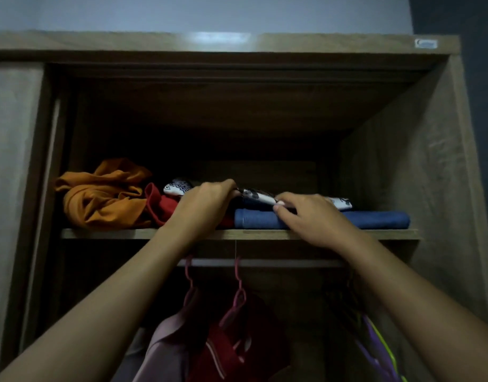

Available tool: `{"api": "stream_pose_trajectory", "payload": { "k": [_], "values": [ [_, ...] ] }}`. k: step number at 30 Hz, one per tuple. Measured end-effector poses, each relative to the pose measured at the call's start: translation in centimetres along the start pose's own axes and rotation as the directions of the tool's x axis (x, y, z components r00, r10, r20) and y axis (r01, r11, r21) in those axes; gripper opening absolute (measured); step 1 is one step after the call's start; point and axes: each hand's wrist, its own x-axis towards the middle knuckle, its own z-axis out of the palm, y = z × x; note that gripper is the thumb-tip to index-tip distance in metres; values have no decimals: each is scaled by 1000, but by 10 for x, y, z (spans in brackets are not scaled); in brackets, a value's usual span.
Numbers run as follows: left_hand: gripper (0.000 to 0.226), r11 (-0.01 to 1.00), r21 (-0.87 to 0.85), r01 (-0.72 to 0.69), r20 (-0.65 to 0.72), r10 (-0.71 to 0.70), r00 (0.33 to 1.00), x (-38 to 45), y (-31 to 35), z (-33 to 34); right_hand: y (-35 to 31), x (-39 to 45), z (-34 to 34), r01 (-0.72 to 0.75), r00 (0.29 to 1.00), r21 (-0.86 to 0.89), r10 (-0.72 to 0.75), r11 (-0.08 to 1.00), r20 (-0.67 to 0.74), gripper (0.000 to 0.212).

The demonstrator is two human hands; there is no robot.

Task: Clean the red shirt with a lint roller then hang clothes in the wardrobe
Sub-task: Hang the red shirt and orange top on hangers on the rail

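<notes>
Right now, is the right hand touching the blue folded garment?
Touching: the head view shows the right hand lying on the blue folded garment, thumb pressed against it.

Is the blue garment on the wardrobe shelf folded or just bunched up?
Folded. The blue garment lies flat on the shelf with a smooth rolled front edge, unlike the crumpled orange cloth beside it.

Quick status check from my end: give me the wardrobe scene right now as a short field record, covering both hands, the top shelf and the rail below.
left hand: on the patterned folded garment, fingers curled over its left end
right hand: gripping the same garment's front edge
under it: folded blue garment on the shelf
shelf left: crumpled orange cloth, then a red cloth
rail: two pink hangers; a pinkish garment and a red shirt hanging
far right: purple item with a yellow-green edge, partly hidden
lint roller: not in view
</notes>
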Motion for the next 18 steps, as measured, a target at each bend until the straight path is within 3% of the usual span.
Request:
{"api": "stream_pose_trajectory", "payload": {
  "k": [3,7,10,15,18],
  "values": [
    [21,998,-68,8,15,-7,1000,-3,-6,-3,17,8,-15,-77,990,-2,76,997,118,34],
    [19,973,-231,16,177,26,984,-2,-16,-10,32,20,-31,-161,961,2,156,987,230,48],
    [32,979,-192,67,234,-21,972,2,-20,-9,32,27,-35,-128,943,-15,126,992,308,50],
    [22,998,-15,60,258,-54,964,20,-8,3,35,33,-34,-36,971,-310,107,950,214,43],
    [21,997,-59,43,259,-27,966,34,7,14,51,30,-49,-37,986,-397,98,917,133,37]
  ]
}}
